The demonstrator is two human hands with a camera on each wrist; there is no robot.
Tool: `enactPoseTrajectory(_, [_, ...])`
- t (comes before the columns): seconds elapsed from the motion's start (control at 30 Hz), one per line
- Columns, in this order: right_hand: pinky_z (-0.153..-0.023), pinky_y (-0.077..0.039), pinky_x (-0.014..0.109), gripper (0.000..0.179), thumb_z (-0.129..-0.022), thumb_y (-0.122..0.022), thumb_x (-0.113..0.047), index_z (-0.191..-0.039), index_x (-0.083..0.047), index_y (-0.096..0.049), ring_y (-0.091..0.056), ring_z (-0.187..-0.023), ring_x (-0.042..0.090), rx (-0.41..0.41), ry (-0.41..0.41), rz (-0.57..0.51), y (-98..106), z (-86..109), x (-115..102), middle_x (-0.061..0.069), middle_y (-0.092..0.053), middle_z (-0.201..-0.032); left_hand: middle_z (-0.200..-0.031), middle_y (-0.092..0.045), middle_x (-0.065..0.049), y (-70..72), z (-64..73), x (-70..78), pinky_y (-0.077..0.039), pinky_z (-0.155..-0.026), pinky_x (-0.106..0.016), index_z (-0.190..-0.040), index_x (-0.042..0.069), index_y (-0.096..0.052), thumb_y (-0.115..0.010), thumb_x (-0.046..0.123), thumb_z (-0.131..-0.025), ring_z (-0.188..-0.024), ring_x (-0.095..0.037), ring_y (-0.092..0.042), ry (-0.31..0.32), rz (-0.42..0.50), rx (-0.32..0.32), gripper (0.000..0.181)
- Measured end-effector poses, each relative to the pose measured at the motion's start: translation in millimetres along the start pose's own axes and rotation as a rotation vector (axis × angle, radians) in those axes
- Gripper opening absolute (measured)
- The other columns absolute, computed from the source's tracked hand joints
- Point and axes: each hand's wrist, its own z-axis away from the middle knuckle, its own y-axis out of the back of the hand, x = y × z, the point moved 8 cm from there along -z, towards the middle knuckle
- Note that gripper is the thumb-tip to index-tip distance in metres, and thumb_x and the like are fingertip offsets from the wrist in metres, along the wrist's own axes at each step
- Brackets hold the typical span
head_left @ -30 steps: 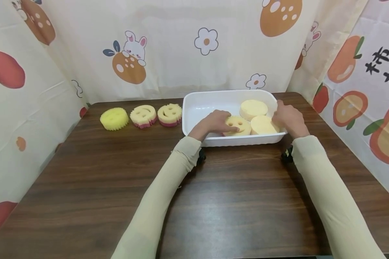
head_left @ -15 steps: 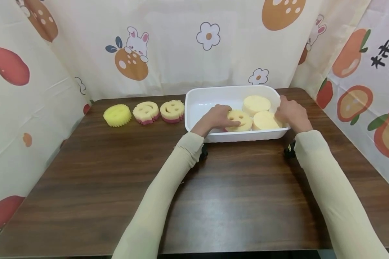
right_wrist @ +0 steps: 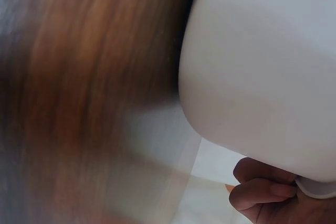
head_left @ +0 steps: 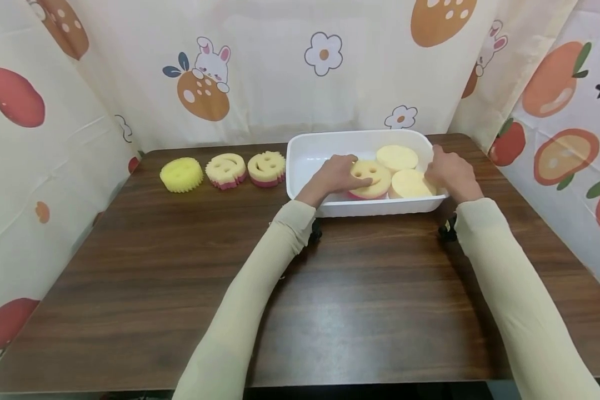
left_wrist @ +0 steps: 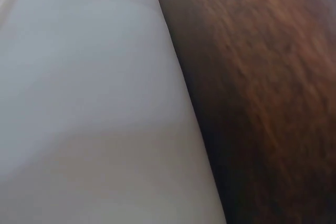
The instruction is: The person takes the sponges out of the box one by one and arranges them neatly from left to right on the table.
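The left hand [head_left: 334, 176] is gripping a smiley-face sponge [head_left: 380, 171] with a pink underside; its thumb is lying over the cream face while the fingers are curling at the far edge; compared with half a second ago, the sponge is sitting slightly higher against the white plastic tray [head_left: 375, 209] and is showing more pink below the thumb, which is suggesting that it is coming off the tray floor, so the work with this piece is probably just starting; it is remaining inside the tray walls; the right hand [head_left: 450, 175] is holding the tray's right end, its fingers [right_wrist: 257, 192] curling onto the rim, apparently bracing it; between the two sets of fingers, a far plain round sponge [head_left: 396, 158] and a near plain round sponge [head_left: 411, 184] are lying in the tray, the near one just beside the right fingers; well to the left of the left fingers, two pink-based face sponges [head_left: 266, 166] and a yellow scalloped sponge [head_left: 181, 175] are resting in a row on the wood-grain table [head_left: 220, 278].
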Motion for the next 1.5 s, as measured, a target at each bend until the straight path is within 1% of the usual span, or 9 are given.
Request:
enactPoseTrajectory(0.17, [-0.093, -0.042, 0.067, 0.063, -0.099, -0.039, -0.025, -0.151, 0.003, -0.018, -0.051, -0.111, 0.051, 0.006, -0.004, -0.005, -1, -0.4, 2, 0.04, -0.045, -0.133, -0.074, -0.041, 0.003, 1.2, -1.3, 0.7, -0.03, -0.06, -0.022, -0.095, 0.015, -0.054, -0.067, 0.056, -0.085, -0.074, -0.013, -0.044, 0.002, 0.009, 0.006, 0.044])
enactPoseTrajectory(0.33, [-0.091, -0.043, 0.067, 0.064, -0.099, -0.039, -0.025, -0.152, 0.003, -0.018, -0.052, -0.11, 0.052, 0.021, 0.008, 0.007, -2, 0.0, 1, 0.04, -0.046, -0.132, -0.076, -0.043, 0.002, 4.5, 1.2, 0.6, -0.032, -0.062, -0.023, -0.108, 0.012, -0.058, -0.067, 0.056, -0.085, -0.077, -0.014, -0.047, 0.019, 0.026, 0.015, 0.05])
enactPoseTrajectory(0.47, [-0.09, -0.043, 0.067, 0.064, -0.099, -0.039, -0.026, -0.152, 0.003, -0.017, -0.052, -0.11, 0.053, 0.028, 0.012, 0.022, -2, 0.3, 0, 0.04, -0.046, -0.133, -0.078, -0.043, 0.002, 6.8, 2.9, 0.5, -0.032, -0.063, -0.022, -0.112, 0.012, -0.058, -0.066, 0.056, -0.086, -0.078, -0.013, -0.047, 0.023, 0.026, 0.009, 0.052])
enactPoseTrajectory(0.67, [-0.086, -0.045, 0.065, 0.063, -0.099, -0.039, -0.025, -0.152, 0.003, -0.018, -0.053, -0.107, 0.051, 0.037, 0.015, 0.032, -2, 2.0, -2, 0.04, -0.047, -0.131, -0.078, -0.043, 0.002, 11.3, 6.6, -2.1, -0.032, -0.063, -0.022, -0.117, 0.011, -0.057, -0.066, 0.055, -0.086, -0.08, -0.014, -0.047, 0.037, 0.026, 0.026, 0.055])
enactPoseTrajectory(1.0, [-0.085, -0.045, 0.064, 0.062, -0.1, -0.038, -0.024, -0.152, 0.002, -0.018, -0.054, -0.105, 0.049, 0.036, -0.009, 0.025, -5, 3.8, -1, 0.039, -0.048, -0.13, -0.077, -0.041, 0.002, 16.1, 9.7, -7.2, -0.03, -0.062, -0.024, -0.109, 0.012, -0.057, -0.066, 0.057, -0.085, -0.076, -0.013, -0.044, 0.045, 0.01, 0.034, 0.051])
enactPoseTrajectory(1.1, [-0.086, -0.045, 0.065, 0.063, -0.1, -0.038, -0.025, -0.153, 0.001, -0.017, -0.054, -0.105, 0.05, 0.034, -0.008, 0.029, -5, 2.5, -3, 0.039, -0.047, -0.131, -0.077, -0.041, 0.002, 20.2, 10.8, -11.7, -0.03, -0.062, -0.023, -0.109, 0.013, -0.056, -0.066, 0.057, -0.085, -0.076, -0.013, -0.044, 0.054, 0.001, 0.035, 0.052])
enactPoseTrajectory(1.3, [-0.085, -0.045, 0.065, 0.063, -0.099, -0.039, -0.024, -0.152, 0.002, -0.019, -0.053, -0.102, 0.048, 0.044, -0.008, 0.031, -6, 1.7, -4, 0.039, -0.047, -0.13, -0.075, -0.041, 0.002, 28.8, 12.0, -16.6, -0.03, -0.062, -0.023, -0.103, 0.013, -0.056, -0.065, 0.058, -0.085, -0.074, -0.014, -0.043, 0.052, -0.029, 0.047, 0.048])
enactPoseTrajectory(1.4, [-0.085, -0.044, 0.064, 0.062, -0.098, -0.039, -0.024, -0.151, 0.003, -0.019, -0.052, -0.102, 0.047, 0.043, -0.009, 0.024, -6, 2.3, -5, 0.039, -0.047, -0.13, -0.081, -0.046, 0.001, 30.6, 12.5, -18.9, -0.032, -0.064, -0.023, -0.117, 0.012, -0.058, -0.064, 0.058, -0.086, -0.08, -0.014, -0.047, 0.061, -0.017, 0.043, 0.056])
enactPoseTrajectory(1.5, [-0.085, -0.044, 0.064, 0.063, -0.099, -0.039, -0.025, -0.152, 0.002, -0.018, -0.051, -0.104, 0.048, 0.043, -0.01, 0.014, -6, 3.2, -5, 0.039, -0.045, -0.131, -0.089, -0.052, 0.0, 31.8, 13.2, -20.5, -0.034, -0.068, -0.024, -0.133, 0.011, -0.054, -0.063, 0.057, -0.087, -0.088, -0.015, -0.05, 0.068, -0.004, 0.039, 0.067])
